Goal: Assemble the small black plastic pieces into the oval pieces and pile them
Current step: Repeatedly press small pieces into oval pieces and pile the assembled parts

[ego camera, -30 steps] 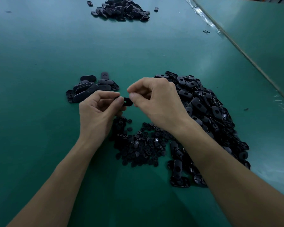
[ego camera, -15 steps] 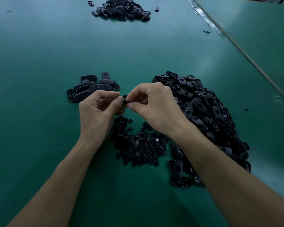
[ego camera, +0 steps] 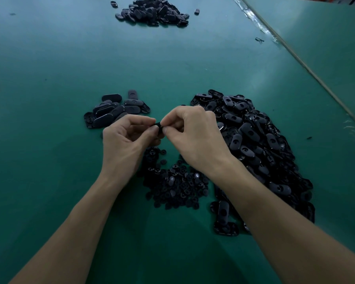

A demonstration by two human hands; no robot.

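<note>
Left hand (ego camera: 129, 140), right hand (ego camera: 195, 136), fingers curled, both pinching one black piece (ego camera: 158, 126), forearms converging

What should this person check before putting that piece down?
1. Left hand and right hand both pinch the black piece: ok.
2. Small part fully seated in the oval: cannot tell, the fingers hide it.
3. Small pile beyond the left hand, likely the finished ones, open to receive it: ok.
4. Loose small pieces lie between the forearms for the next one: ok.
5. Big heap of ovals on the right: ok.
</note>
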